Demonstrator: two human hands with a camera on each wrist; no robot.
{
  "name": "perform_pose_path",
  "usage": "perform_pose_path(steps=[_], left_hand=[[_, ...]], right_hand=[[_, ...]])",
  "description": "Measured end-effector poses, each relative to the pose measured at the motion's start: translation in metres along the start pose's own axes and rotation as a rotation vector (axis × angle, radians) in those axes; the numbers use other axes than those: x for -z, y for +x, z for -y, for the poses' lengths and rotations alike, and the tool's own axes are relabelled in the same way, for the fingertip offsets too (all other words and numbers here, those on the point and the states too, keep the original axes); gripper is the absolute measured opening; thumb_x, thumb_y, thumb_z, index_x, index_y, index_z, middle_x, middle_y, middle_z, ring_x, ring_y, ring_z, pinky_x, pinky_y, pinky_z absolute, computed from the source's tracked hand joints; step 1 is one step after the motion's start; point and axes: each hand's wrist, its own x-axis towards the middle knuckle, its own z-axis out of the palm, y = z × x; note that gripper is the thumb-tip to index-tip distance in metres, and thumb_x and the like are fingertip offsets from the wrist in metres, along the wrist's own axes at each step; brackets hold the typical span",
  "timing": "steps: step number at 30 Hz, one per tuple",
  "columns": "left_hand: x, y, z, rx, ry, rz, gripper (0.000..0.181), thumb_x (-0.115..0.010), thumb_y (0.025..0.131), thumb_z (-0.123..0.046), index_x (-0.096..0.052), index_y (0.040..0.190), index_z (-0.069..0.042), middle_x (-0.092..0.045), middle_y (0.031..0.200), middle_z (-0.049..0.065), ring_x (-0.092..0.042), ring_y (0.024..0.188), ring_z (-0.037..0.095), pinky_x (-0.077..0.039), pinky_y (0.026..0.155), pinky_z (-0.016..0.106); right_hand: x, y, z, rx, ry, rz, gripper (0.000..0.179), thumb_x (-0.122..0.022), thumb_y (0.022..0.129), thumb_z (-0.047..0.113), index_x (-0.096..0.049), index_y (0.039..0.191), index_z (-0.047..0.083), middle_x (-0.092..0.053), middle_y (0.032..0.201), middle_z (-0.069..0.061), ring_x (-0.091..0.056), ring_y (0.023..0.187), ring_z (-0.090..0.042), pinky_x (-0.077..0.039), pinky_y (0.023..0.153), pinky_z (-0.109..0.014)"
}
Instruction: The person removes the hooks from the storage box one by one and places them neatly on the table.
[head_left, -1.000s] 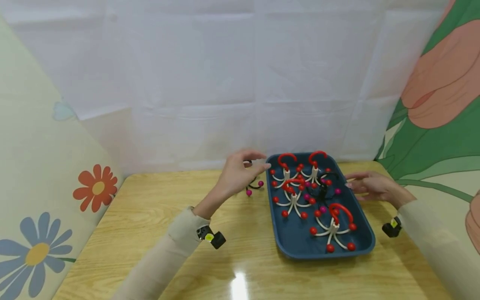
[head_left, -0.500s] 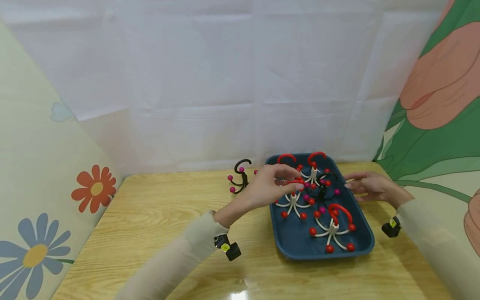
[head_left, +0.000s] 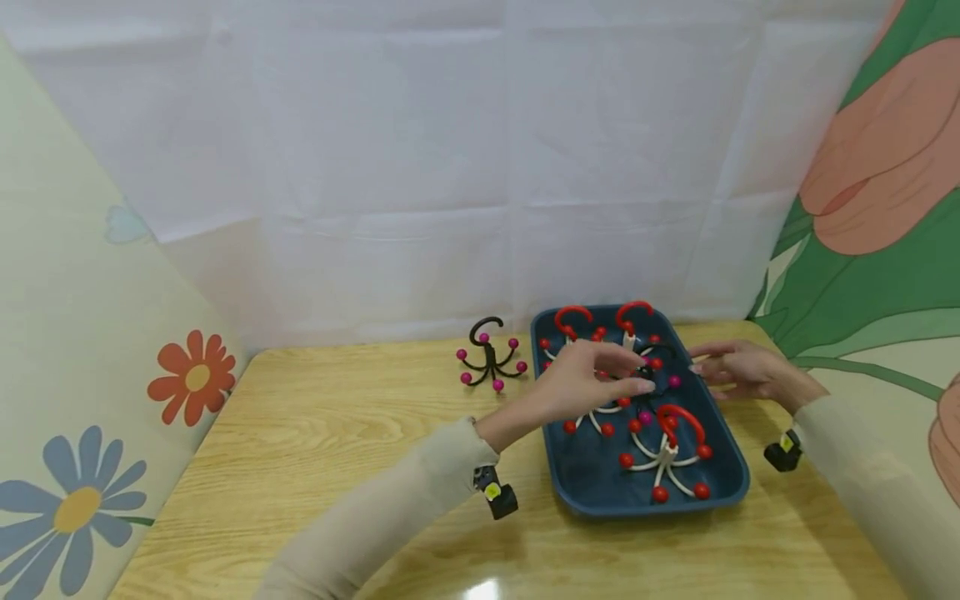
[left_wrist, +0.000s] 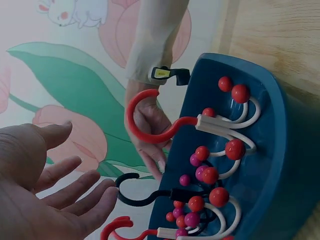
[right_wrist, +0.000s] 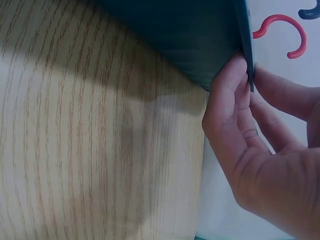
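A deep blue tray [head_left: 592, 506] holds several multi-armed hook hangers, white with red hooks and ball tips, such as the front hanger [head_left: 667, 456]. Among them lies a black hanger with magenta balls [left_wrist: 140, 201]. Over the tray, my left hand [head_left: 577, 385] has its fingers loosely extended and holds nothing; in the left wrist view its fingertips come close to the black hook. My right hand [right_wrist: 265, 132] pinches the tray's rim on the right side, thumb on one face and fingers on the other.
Left of the tray, another black hanger with magenta balls [head_left: 491, 360] rests on the wooden table [head_left: 337, 433]. A white sheet [head_left: 390, 167] hangs behind the table's back edge. Flower-patterned panels [head_left: 900, 292] flank both sides.
My left hand has moved right, from beside the black hanger on the table, across the tray's left side, to over its middle. My right hand has stayed at the rim.
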Motion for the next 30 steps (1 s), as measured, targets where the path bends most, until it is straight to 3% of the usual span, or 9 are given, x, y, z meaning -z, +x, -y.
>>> perform_pose_path(steps=[8,12,15,18,20,22,25,28,30], left_hand=[[-0.023,0.007,0.009,0.031,-0.046,0.060,0.039,-0.075,0.099,-0.041,-0.074,0.134,-0.025,-0.079,0.125,-0.004,-0.071,0.102,-0.003,-0.057,0.081,0.018],[-0.034,0.011,0.013,0.015,-0.073,0.089,0.039,-0.074,0.099,-0.040,-0.074,0.136,-0.024,-0.083,0.106,-0.003,-0.067,0.072,0.001,-0.047,0.058,0.019],[-0.038,0.014,0.014,0.019,-0.097,0.098,0.039,-0.073,0.100,-0.039,-0.073,0.136,-0.024,-0.083,0.093,-0.003,-0.057,0.053,0.007,-0.039,0.050,0.022],[-0.039,0.018,0.014,0.034,-0.111,0.101,0.039,-0.073,0.099,-0.041,-0.074,0.135,-0.027,-0.083,0.095,-0.004,-0.050,0.046,0.009,-0.039,0.047,0.023],[-0.040,0.021,0.015,0.038,-0.105,0.111,0.039,-0.073,0.099,-0.042,-0.074,0.135,-0.027,-0.084,0.102,-0.004,-0.051,0.047,0.012,-0.042,0.049,0.022],[-0.041,0.024,0.017,0.036,-0.090,0.125,0.040,-0.074,0.099,-0.043,-0.074,0.135,-0.026,-0.082,0.114,-0.005,-0.065,0.059,0.012,-0.047,0.053,0.022],[-0.042,0.026,0.019,0.028,-0.071,0.145,0.040,-0.075,0.098,-0.041,-0.074,0.135,-0.024,-0.079,0.125,-0.006,-0.074,0.073,0.011,-0.049,0.059,0.020],[-0.045,0.027,0.021,0.021,-0.056,0.146,0.039,-0.076,0.098,-0.039,-0.075,0.133,-0.023,-0.079,0.123,-0.005,-0.072,0.070,0.007,-0.048,0.059,0.018],[-0.047,0.027,0.020,0.012,-0.046,0.144,0.037,-0.076,0.098,-0.036,-0.076,0.132,-0.021,-0.083,0.111,-0.001,-0.062,0.059,0.004,-0.044,0.057,0.017]], right_hand=[[-0.001,0.000,0.000,0.014,-0.009,0.014,0.066,-0.059,0.108,0.018,-0.030,0.163,-0.003,-0.074,0.103,0.011,-0.072,0.096,-0.008,-0.060,0.084,-0.034],[0.000,0.000,0.000,0.013,-0.008,0.012,0.065,-0.058,0.108,0.017,-0.029,0.163,-0.003,-0.074,0.103,0.010,-0.072,0.097,-0.009,-0.061,0.085,-0.035],[-0.001,0.000,-0.001,0.012,-0.004,0.009,0.065,-0.059,0.107,0.017,-0.031,0.162,-0.003,-0.074,0.103,0.011,-0.072,0.097,-0.008,-0.060,0.085,-0.035],[-0.001,-0.001,-0.001,0.013,-0.011,0.011,0.066,-0.059,0.107,0.018,-0.030,0.163,-0.003,-0.074,0.104,0.011,-0.071,0.098,-0.007,-0.060,0.086,-0.035],[-0.001,-0.001,-0.002,0.015,-0.021,0.012,0.066,-0.059,0.108,0.018,-0.029,0.163,-0.003,-0.073,0.105,0.011,-0.071,0.099,-0.008,-0.059,0.087,-0.036],[-0.001,-0.001,-0.002,0.016,-0.026,0.008,0.067,-0.059,0.108,0.019,-0.028,0.164,-0.003,-0.073,0.106,0.011,-0.071,0.100,-0.008,-0.059,0.087,-0.036],[-0.001,0.000,-0.002,0.014,-0.027,0.003,0.068,-0.058,0.108,0.018,-0.027,0.164,-0.003,-0.073,0.105,0.011,-0.070,0.100,-0.008,-0.059,0.088,-0.036],[0.000,0.000,-0.002,0.010,-0.022,0.002,0.068,-0.058,0.108,0.018,-0.027,0.164,-0.003,-0.074,0.103,0.012,-0.071,0.099,-0.007,-0.059,0.088,-0.036],[0.000,0.000,-0.002,0.008,-0.019,0.002,0.067,-0.058,0.108,0.018,-0.027,0.164,-0.003,-0.074,0.103,0.012,-0.071,0.098,-0.008,-0.059,0.088,-0.036]])
